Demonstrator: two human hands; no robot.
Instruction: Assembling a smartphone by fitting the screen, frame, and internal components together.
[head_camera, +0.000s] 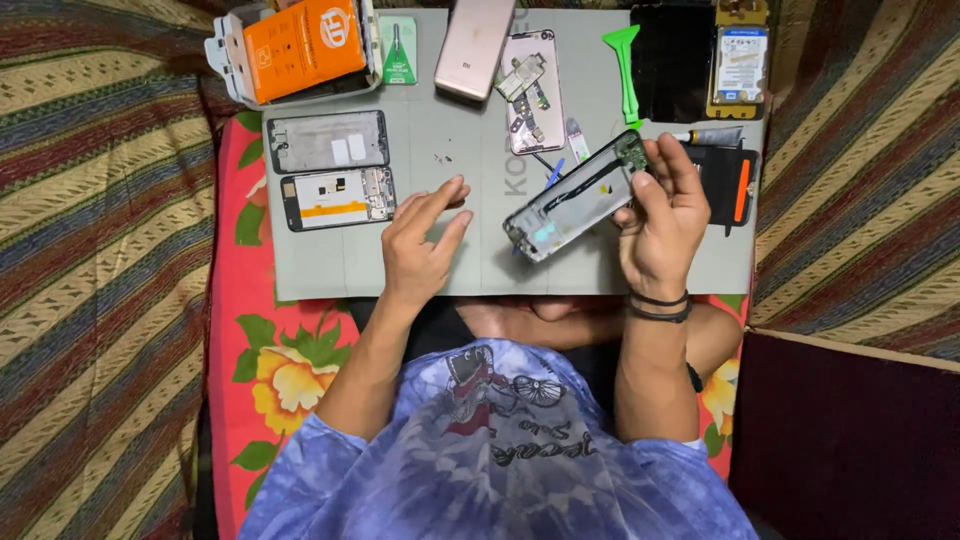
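While the right hand (662, 215) grips an opened phone frame (575, 197) by its upper end, fingers curled around the edge near the small green board, the frame hangs tilted above the middle of the grey work mat (470, 265), its lower end pointing toward the mat's near edge. The left hand (422, 238) holds nothing; it lies flat and loosely spread on the mat, its index fingertip next to a tiny dark part (462, 204), probably a screw.

By my reading, this is the strip-down stage: the frame is being held for inspection while a loose small piece is fetched. Picking it up would call for a fine pinch and a steady, level frame.

Open mat lies mainly along the near edge and between the hands. Toward the left edge sit two more stripped phone bodies (330, 170), close to the left hand's wrist. Along the far edge crowd an orange box (300, 45), a pink back cover (474, 45), a green pry tool (624, 70) and a battery (740, 62). More small screws (442, 158) lie in the middle, easily swept away.
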